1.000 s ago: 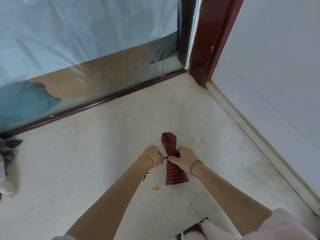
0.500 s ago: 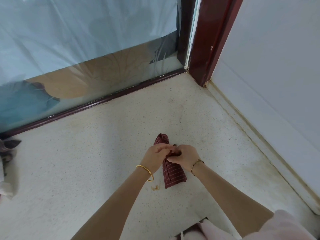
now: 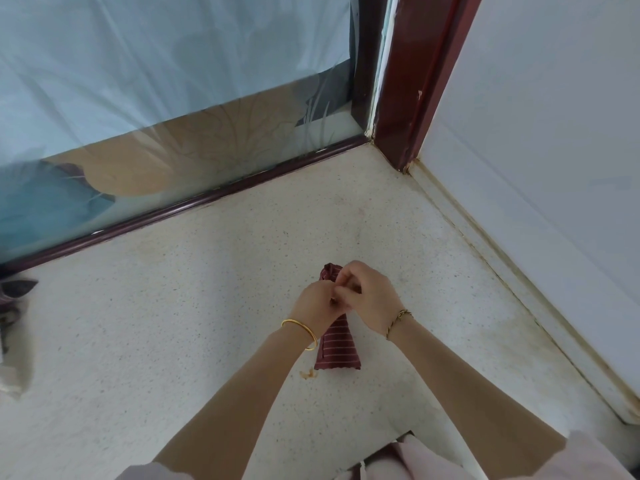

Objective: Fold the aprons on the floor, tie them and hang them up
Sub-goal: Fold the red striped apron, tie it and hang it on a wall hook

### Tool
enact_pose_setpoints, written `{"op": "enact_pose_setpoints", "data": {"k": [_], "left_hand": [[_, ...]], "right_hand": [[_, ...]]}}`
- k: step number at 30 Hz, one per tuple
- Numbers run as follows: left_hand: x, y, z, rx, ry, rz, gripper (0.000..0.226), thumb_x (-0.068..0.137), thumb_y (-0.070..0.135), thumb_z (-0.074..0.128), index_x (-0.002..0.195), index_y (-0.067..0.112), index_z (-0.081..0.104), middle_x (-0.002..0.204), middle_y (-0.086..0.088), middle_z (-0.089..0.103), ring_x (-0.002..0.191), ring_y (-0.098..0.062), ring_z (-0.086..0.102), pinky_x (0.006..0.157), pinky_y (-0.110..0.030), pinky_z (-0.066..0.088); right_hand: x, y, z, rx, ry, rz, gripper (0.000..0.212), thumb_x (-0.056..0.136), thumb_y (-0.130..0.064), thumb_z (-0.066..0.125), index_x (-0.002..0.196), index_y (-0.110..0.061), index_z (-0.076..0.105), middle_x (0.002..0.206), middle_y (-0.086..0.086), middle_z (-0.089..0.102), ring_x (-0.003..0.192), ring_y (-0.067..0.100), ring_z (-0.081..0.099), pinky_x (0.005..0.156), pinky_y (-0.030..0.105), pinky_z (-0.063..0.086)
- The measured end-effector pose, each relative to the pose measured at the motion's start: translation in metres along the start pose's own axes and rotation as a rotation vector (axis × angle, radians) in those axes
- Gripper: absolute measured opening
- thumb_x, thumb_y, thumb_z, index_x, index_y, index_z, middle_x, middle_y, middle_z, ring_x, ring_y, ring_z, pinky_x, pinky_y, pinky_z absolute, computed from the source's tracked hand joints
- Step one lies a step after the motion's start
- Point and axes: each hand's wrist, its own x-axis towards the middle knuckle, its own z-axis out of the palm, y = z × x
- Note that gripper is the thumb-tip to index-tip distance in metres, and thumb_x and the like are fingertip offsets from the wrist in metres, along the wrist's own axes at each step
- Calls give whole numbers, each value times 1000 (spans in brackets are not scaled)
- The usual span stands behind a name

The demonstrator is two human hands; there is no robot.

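1. Pale pink clothing (image 3: 433,459), mine, at the near edge of the speckled floor (image 3: 173,323).
2. My left hand (image 3: 317,303), with a gold bangle (image 3: 301,332) on the wrist. The fingers are curled in, with the tips pinched at the middle of the apron. What they pinch there is hidden between my two hands.
3. My right hand (image 3: 367,296), with a braided bracelet (image 3: 398,320) on the wrist. The fingers are curled, knuckles up, touching the left fingertips and gripping the same spot on the apron.
4. Apron (image 3: 337,351), one, maroon with thin pale stripes, folded into a narrow bundle. It points away from me on the floor, out from the far right corner and well apart from both the far edge and the right edge. The near end fans out flat below my wrists. The far end shows just past my right hand.
5. Small orange scrap (image 3: 308,374), on the floor just beside the apron's near left corner.
6. Crumpled cloth (image 3: 14,306), at the floor's left edge, well apart from the apron.
7. Dark red threshold strip (image 3: 194,206), along the floor's far edge. Above it is a glass door (image 3: 173,81) covered with pale film.
8. Red-brown door post (image 3: 415,81), at the far right corner.
9. White wall (image 3: 554,133), along the right edge.
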Motion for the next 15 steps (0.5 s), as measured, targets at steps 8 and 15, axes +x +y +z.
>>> {"op": "enact_pose_setpoints", "data": {"k": [8, 15], "left_hand": [[0, -15, -2, -197, -74, -20, 17, 91, 14, 52, 88, 8, 67, 81, -1, 62, 76, -14, 54, 67, -20, 39], [-6, -10, -3, -314, 20, -58, 16, 93, 9, 49, 88, 16, 63, 67, 7, 61, 64, -1, 56, 62, -8, 41]], "right_hand": [[-3, 23, 1, 211, -143, 242, 35, 88, 7, 42, 106, -18, 59, 98, -4, 63, 61, 21, 59, 55, 26, 51], [-2, 34, 9, -127, -44, 165, 8, 90, -23, 59, 83, -19, 59, 73, -10, 57, 66, 6, 53, 66, 24, 47]]}}
